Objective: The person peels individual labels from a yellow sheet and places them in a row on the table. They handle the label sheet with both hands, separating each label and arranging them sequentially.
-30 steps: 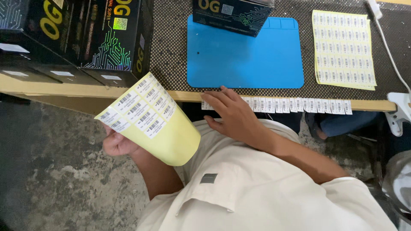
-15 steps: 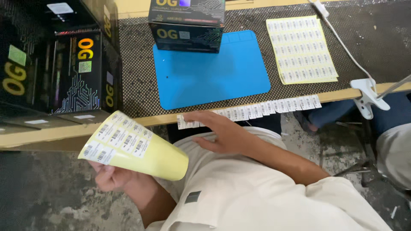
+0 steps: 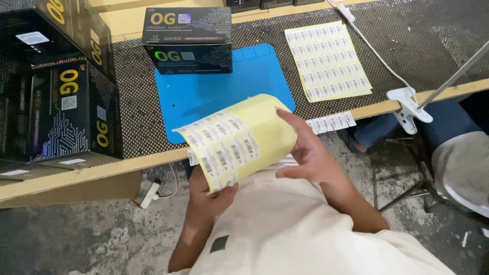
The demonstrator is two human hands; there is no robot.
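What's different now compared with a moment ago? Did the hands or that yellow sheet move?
The left hand brought the curled yellow label sheet in from the side to the front of the body. The right hand left the label strip at the table edge and now touches the sheet. The blue mat, black box and flat label sheet stayed put.

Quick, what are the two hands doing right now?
Left hand: grip closed on the curled yellow label sheet, from below.
Right hand: open, fingers touching the sheet's right edge.

- A yellow label sheet (image 3: pixel 239 140), curled with barcode stickers outward, is held tilted above the counter edge, at 6 o'clock from the blue mat.
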